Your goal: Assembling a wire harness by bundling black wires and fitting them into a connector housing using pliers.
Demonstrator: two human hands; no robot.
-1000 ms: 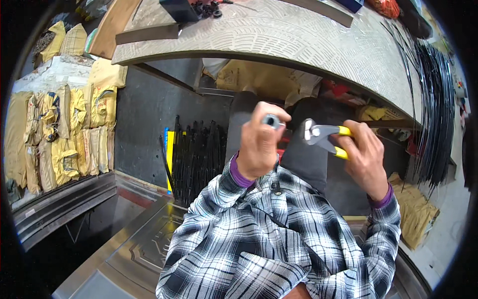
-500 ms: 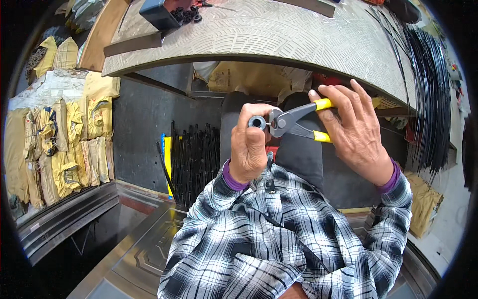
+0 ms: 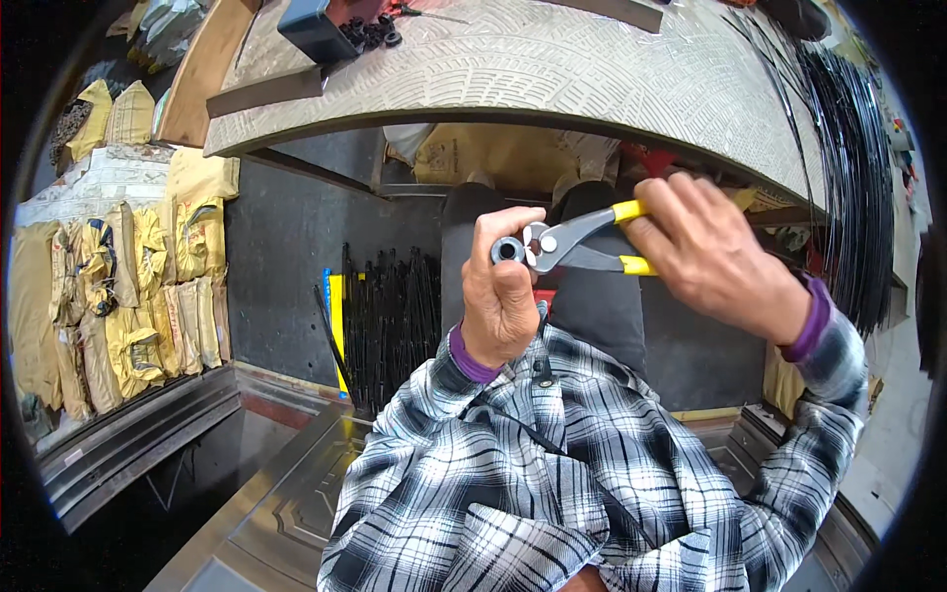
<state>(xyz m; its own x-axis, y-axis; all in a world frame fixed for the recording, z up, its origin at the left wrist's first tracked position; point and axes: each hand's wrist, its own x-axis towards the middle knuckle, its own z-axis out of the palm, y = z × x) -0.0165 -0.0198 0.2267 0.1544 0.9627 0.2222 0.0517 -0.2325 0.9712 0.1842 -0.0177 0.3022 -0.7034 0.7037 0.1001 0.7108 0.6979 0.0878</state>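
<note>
In front of my lap, my left hand (image 3: 500, 296) is closed around a dark round piece with a hole in its end (image 3: 507, 251), which looks like a tube end or ring. Its length is hidden in my fist. My right hand (image 3: 700, 237) grips end-cutting pincers (image 3: 572, 240) by their yellow-sleeved handles, fingers curled over the upper one. The pincers' metal head lies right beside the dark piece, its jaws a little apart next to my left fingers. Whether the jaws touch the piece I cannot tell.
A pale patterned worktable (image 3: 552, 69) crosses ahead, bearing a dark bin (image 3: 314, 28) and small black rings (image 3: 379, 36). Long black rods (image 3: 848, 178) hang over its right end. More black rods (image 3: 393, 331) stand on the left, near stacked yellow packages (image 3: 138, 296).
My right fingers, stretched out before, have curled around the pincers' handles. My right wrist and forearm have swung outward to the right. The pincers' head has shifted slightly; my left hand stays nearly still.
</note>
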